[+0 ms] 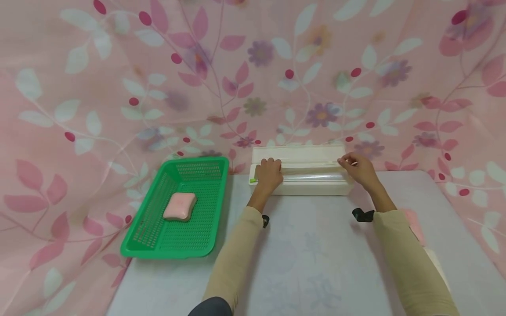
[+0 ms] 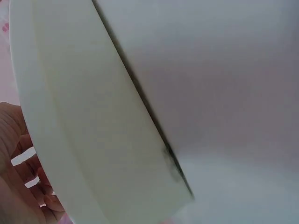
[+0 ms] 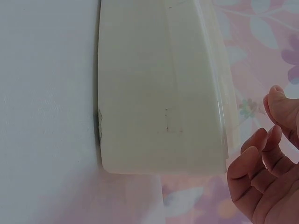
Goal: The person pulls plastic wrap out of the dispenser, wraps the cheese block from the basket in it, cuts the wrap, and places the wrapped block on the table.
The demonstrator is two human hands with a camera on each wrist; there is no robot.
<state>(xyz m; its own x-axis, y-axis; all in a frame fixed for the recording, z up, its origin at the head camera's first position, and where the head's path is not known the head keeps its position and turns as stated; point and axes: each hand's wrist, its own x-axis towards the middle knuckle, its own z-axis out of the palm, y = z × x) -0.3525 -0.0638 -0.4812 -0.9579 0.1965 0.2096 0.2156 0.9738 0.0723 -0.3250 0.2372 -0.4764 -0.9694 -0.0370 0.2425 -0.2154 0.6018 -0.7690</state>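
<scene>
A white plastic wrap dispenser box [image 1: 312, 190] stands at the back of the table with its lid [image 1: 298, 153] raised. Inside lies a shiny roll of plastic wrap [image 1: 312, 177]. My left hand [image 1: 270, 173] is over the box's left end, fingers curled at the wrap's edge; the box wall partly hides them in the left wrist view. At the right end, my right hand [image 1: 361, 172] pinches the wrap's edge between thumb and fingers, just above the box. From the right wrist, the same hand [image 3: 268, 163] shows beyond the box's end, fingers bent.
To the left, a green plastic basket [image 1: 215, 210] holds a pink soap-shaped block [image 1: 180, 206]. A pink item [image 1: 415, 226] and a pale one lie partly behind the right sleeve [image 1: 411, 259]. A floral curtain [image 1: 253, 79] hangs right behind the box.
</scene>
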